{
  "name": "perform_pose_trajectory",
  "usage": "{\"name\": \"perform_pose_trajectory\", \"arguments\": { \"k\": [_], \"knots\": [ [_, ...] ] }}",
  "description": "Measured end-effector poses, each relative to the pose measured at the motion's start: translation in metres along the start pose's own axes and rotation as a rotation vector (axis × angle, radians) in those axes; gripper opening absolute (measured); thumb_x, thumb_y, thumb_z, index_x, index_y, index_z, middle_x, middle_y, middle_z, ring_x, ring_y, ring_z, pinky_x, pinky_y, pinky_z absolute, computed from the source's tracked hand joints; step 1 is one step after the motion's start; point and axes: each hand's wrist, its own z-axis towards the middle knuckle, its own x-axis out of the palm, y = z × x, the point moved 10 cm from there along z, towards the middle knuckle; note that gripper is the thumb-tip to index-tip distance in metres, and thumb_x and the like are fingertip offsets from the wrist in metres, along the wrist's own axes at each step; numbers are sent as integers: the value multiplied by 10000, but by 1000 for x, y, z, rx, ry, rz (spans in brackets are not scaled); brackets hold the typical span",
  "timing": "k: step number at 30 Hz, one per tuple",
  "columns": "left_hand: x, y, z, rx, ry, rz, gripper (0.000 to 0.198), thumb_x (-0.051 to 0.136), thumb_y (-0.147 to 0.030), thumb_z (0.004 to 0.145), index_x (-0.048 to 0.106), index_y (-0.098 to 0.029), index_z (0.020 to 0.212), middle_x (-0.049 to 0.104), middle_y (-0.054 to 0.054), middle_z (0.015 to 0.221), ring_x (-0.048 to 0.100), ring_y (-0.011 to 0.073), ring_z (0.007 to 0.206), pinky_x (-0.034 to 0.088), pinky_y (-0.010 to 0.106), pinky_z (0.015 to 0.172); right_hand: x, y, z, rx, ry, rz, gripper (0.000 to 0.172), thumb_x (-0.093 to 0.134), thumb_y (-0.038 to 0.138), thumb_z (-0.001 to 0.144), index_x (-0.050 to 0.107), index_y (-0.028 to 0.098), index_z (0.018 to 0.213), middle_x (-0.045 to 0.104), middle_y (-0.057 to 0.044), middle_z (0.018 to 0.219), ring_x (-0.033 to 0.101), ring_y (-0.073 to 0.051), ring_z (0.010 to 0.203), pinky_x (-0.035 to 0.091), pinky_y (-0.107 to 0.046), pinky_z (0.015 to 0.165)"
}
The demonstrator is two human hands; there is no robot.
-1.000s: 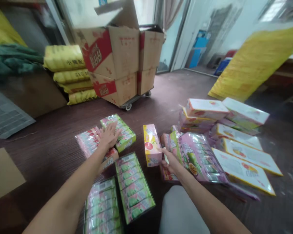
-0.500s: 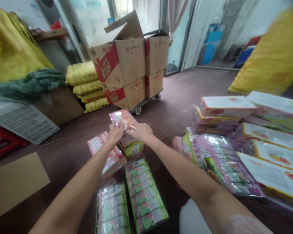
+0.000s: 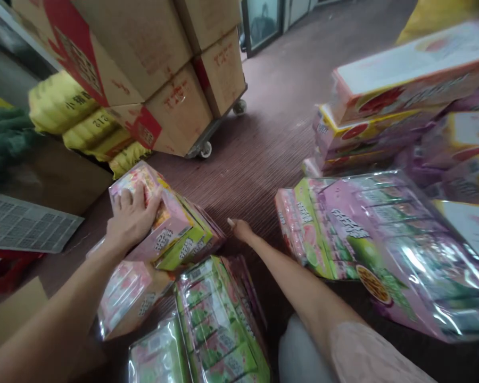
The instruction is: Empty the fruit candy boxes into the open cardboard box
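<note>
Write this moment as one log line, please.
left hand: flat on pink pack | right hand: low beside that stack, empty | cart boxes behind

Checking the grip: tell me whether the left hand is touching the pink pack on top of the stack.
Touching. The head view shows the left hand lying palm-down on the pink pack.
</note>
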Motion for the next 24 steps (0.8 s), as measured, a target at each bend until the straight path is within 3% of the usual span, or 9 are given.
{"name": "perform_pose_trajectory", "arguments": {
  "k": [2, 6, 10, 15, 19, 24],
  "knots": [
    [7, 4, -5, 6, 70, 42, 599, 159, -392, 968, 349, -194, 1500, 117, 164, 1622, 99, 454, 1458, 256, 685, 1076, 23, -8, 18, 9, 50, 5, 248, 579, 367, 936, 642, 169, 1071, 672, -41, 1035, 643, -187, 933, 527, -379, 849],
    [5, 4, -1, 53, 35, 107, 578, 230, -282, 936, 388, -117, 1467, 167, 199, 1603, 128, 437, 1458, 203, 627, 1136, 42, -11, 57, 25, 84, -21, 253, 578, 372, 939, 640, 171, 1080, 659, -61, 1104, 633, -195, 1004, 525, -404, 888],
    [15, 13, 8, 103, -34, 129, 579, 273, -334, 920, 385, -200, 1472, 202, 152, 1604, 165, 413, 1460, 213, 638, 1130, 46, -3, 95, 39, 93, -67, 264, 569, 379, 946, 642, 177, 1098, 657, -72, 1145, 631, -202, 1044, 526, -413, 908],
    [17, 23, 3, 179, -182, 72, 589, 243, -394, 955, 212, -311, 1538, 177, 104, 1619, 170, 398, 1464, 239, 636, 1122, 51, 31, 132, -8, 90, -102, 312, 540, 400, 958, 643, 164, 1134, 654, -94, 1202, 621, -214, 1103, 513, -433, 946],
    [17, 15, -1, 190, -173, 69, 602, 245, -390, 957, 133, -359, 1547, 154, 91, 1625, 165, 410, 1462, 229, 641, 1121, 58, 53, 150, -39, 103, -136, 356, 542, 419, 953, 642, 145, 1156, 641, -122, 1244, 603, -234, 1152, 502, -448, 966],
    [12, 4, 2, 160, -135, 23, 605, 248, -411, 913, 324, -263, 1494, 175, 131, 1611, 175, 462, 1441, 226, 642, 1118, 71, 42, 146, -54, 193, -193, 305, 599, 389, 926, 648, 152, 1111, 647, -97, 1216, 609, -228, 1126, 494, -468, 977]
  ]
}}
